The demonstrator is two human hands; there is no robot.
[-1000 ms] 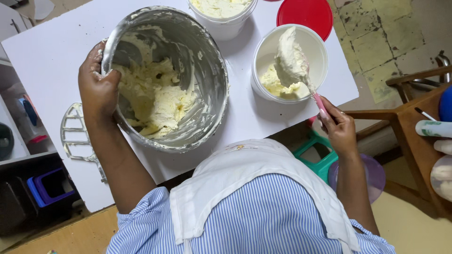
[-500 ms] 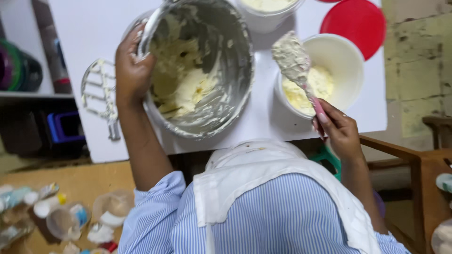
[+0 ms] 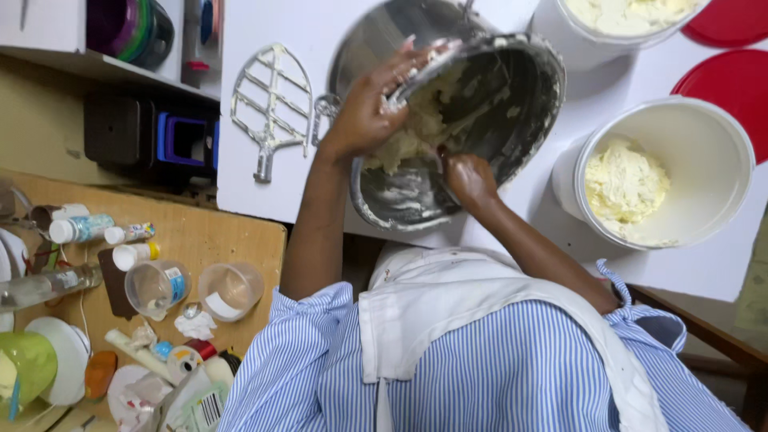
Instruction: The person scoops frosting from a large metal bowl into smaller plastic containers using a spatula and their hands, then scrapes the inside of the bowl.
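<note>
1. White tabletop (image 3: 264,192) fills the upper view; a cluttered wooden bench (image 3: 216,240) sits lower left, beside the person's striped shirt and white apron.
2. On that bench stand two clear plastic cups (image 3: 156,286) among small bottles.
3. One steel mixing bowl (image 3: 512,120) is tilted on the tabletop, pale cream inside it.
4. The left hand (image 3: 370,112) grips the bowl's raised rim, fingers curled over the edge.
5. The right hand (image 3: 470,180) reaches inside the bowl, fingers buried in cream; I cannot tell whether they pinch anything.
6. One beater attachment (image 3: 272,100) lies left of the bowl.
7. Two white tubs hold cream: one (image 3: 668,180) right, another (image 3: 616,24) farther.
8. Two red lids (image 3: 732,80) lie beyond.
</note>
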